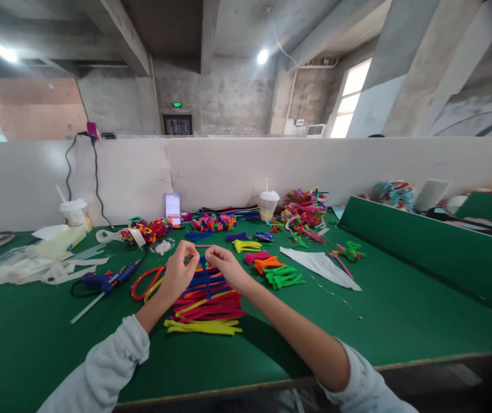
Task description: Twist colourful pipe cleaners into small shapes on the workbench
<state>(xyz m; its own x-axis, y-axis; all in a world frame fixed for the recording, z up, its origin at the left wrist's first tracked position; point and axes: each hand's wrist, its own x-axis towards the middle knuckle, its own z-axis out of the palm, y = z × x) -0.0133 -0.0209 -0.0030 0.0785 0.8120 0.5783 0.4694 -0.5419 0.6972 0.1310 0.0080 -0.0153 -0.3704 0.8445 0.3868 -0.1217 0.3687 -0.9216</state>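
Both hands are raised close together above a pile of colored fuzzy stems [211,307] at the middle of the green table. Fingers of my left hand [180,268] are pinched at the left end of a small blue fuzzy piece [204,272]. On its right side, my right hand [227,267] pinches the same blue piece, which hangs down between the hands. A thin pink stem [204,246] shows just beyond the fingertips. Red, orange and yellow stems lie beneath, with a yellow bunch [203,327] nearest the table's front edge.
Left of my hands are red-handled scissors [139,285] and a blue glue gun [110,278]. Small bunches of green stems [282,277] and a white sheet [319,267] lie to the right. A phone [172,207] and a lidded cup [268,205] stand behind.
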